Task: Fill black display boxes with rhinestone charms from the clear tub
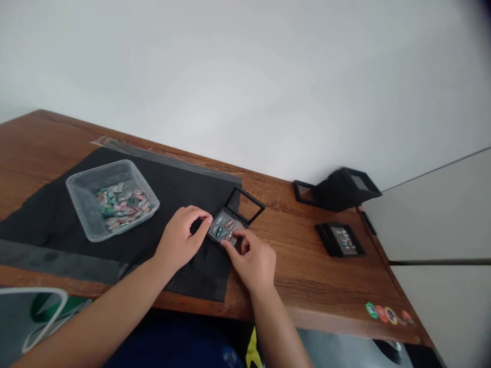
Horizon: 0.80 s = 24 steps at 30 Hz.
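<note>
A small black display box (221, 231) lies on the dark cloth, its framed lid (245, 204) tilted up at the back. Inside are several glossy pieces that look like press-on nails (229, 224), pinkish, dark teal and pale. My left hand (182, 235) has thumb and forefinger closed at the box's left edge. At the right front corner, my right hand (253, 260) is closed on the box with its thumb along the front; the fingers partly cover the inside. Left of my hands, a clear plastic tub (82, 204) holds many similar pieces in green, pink and white.
A black cloth (172, 184) with clear edges covers part of the wooden table (295, 245). Stacked black boxes (337, 189) stand at the back right, near a filled black box (341, 240). Round stickers (380, 313) mark the right front edge. A pale wall (230, 76) rises behind.
</note>
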### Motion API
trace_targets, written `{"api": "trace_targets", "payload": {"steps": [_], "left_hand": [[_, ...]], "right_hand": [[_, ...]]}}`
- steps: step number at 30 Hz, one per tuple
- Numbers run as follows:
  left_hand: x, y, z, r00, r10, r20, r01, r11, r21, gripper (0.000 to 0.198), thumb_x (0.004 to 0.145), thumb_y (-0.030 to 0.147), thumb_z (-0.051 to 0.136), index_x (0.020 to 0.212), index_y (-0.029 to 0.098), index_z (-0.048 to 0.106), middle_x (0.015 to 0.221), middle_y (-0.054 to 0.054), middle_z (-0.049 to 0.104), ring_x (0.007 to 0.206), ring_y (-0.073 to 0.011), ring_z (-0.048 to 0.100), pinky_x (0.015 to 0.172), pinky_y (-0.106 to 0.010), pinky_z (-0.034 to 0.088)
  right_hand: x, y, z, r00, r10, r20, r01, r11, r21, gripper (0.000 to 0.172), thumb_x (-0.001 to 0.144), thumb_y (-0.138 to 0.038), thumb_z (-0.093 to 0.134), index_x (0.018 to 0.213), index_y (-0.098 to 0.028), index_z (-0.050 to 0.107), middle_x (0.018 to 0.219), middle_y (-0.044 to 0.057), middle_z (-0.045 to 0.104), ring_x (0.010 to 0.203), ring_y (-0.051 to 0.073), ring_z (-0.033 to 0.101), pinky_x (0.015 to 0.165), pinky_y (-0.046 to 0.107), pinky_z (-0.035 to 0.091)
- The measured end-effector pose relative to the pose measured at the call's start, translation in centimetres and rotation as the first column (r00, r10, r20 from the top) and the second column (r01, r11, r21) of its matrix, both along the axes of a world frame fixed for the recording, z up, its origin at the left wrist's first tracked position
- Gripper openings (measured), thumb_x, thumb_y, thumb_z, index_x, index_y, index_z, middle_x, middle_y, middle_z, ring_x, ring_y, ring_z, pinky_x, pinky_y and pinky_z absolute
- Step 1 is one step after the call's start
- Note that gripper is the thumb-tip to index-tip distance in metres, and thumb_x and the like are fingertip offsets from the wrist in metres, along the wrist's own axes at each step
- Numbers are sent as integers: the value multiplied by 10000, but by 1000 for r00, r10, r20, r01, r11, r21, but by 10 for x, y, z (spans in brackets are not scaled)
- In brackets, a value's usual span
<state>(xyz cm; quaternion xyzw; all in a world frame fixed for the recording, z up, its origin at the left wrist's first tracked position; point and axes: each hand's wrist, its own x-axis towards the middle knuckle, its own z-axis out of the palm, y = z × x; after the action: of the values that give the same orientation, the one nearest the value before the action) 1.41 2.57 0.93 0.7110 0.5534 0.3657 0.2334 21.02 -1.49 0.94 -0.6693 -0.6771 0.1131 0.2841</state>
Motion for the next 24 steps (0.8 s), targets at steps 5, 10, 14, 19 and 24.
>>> {"api": "trace_targets", "payload": {"steps": [5, 10, 14, 19, 24], "left_hand": [[1, -1, 1, 1000, -25, -19, 25, 1000, -13, 250, 1001, 356, 485, 909, 209, 665, 922, -49, 701, 890, -230, 593, 844, -378, 438], [0, 0, -1, 993, -61, -100, 58, 998, -31, 292, 1012, 379, 462, 874, 212, 658, 893, -46, 703, 855, -231, 600, 827, -385, 425], [0, 0, -3, 993, -57, -101, 55, 998, -20, 297, 1012, 382, 458, 869, 213, 657, 882, -47, 704, 848, -232, 605, 819, -382, 427], [1, -1, -2, 995, -56, -85, 54, 998, -28, 220, 985, 344, 509, 893, 223, 668, 898, -38, 710, 854, -232, 605, 807, -379, 422], [2, -2, 0, 994, -57, -95, 53, 998, -45, 156, 959, 308, 544, 947, 233, 681, 935, -31, 714, 876, -237, 606, 806, -381, 419]], "right_hand": [[0, 1, 0, 1000, -8, -13, 8, 1000, -30, 298, 773, -526, 797, 900, -259, 757, 516, -64, 580, 490, 135, 581, 526, 251, 338], [1, 1, 0, 999, 23, -45, -25, 999, -44, 306, 759, -523, 816, 916, -266, 762, 528, -71, 579, 503, 130, 590, 538, 246, 361], [1, 1, 0, 999, 33, -32, -34, 999, -29, 304, 781, -533, 792, 919, -264, 765, 526, -71, 578, 505, 122, 590, 531, 239, 358], [2, 0, -1, 997, 57, -48, -57, 998, -11, 282, 804, -511, 777, 926, -257, 765, 532, -60, 587, 506, 128, 585, 526, 242, 349], [3, -2, 0, 997, 48, -52, -49, 999, -21, 310, 836, -456, 748, 1072, -255, 738, 560, -66, 603, 520, 130, 599, 543, 233, 376]]}}
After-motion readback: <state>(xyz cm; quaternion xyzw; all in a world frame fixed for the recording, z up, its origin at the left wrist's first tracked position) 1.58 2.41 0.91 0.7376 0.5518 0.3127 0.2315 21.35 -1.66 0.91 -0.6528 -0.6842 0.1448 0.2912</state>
